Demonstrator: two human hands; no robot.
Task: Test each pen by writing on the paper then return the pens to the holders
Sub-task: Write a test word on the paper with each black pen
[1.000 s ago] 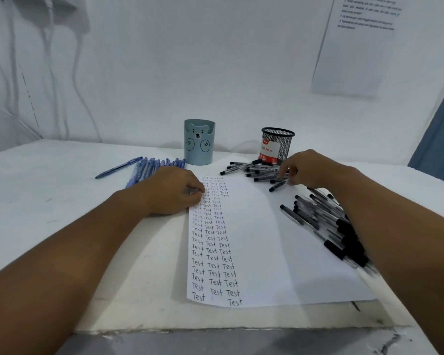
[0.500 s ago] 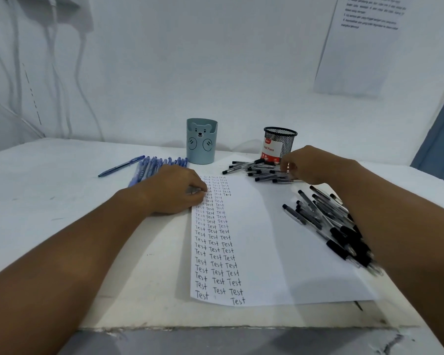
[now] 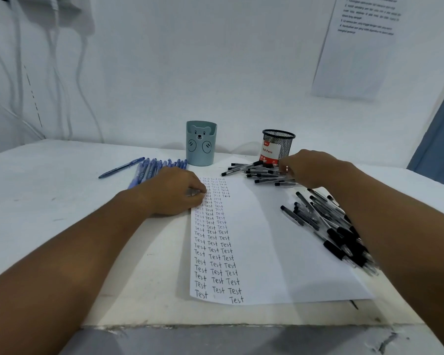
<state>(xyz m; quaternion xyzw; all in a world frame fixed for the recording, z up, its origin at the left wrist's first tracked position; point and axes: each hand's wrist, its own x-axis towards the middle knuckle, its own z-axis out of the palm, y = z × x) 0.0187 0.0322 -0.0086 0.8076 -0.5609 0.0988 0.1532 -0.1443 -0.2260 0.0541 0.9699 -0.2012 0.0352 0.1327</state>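
Left hand (image 3: pixel 174 192), fingers curled, pressing top left edge of white paper sheet (image 3: pixel 262 242) bearing 3 columns of handwritten "Test"; right hand (image 3: pixel 305 167) over far pile of black-capped clear pens (image 3: pixel 262 172), grip state impossible to tell; second black-capped pen pile (image 3: pixel 326 226) on sheet's right edge; black mesh holder (image 3: pixel 277 147) just behind right hand; blue bear-faced holder (image 3: pixel 201 143) left of it; blue pens (image 3: pixel 149 169) beside bear holder; white table (image 3: pixel 49 180).

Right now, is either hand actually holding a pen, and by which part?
Cannot tell for the right hand: its curled fingers sit among the far black-capped clear pens. The left hand only rests on the white paper.
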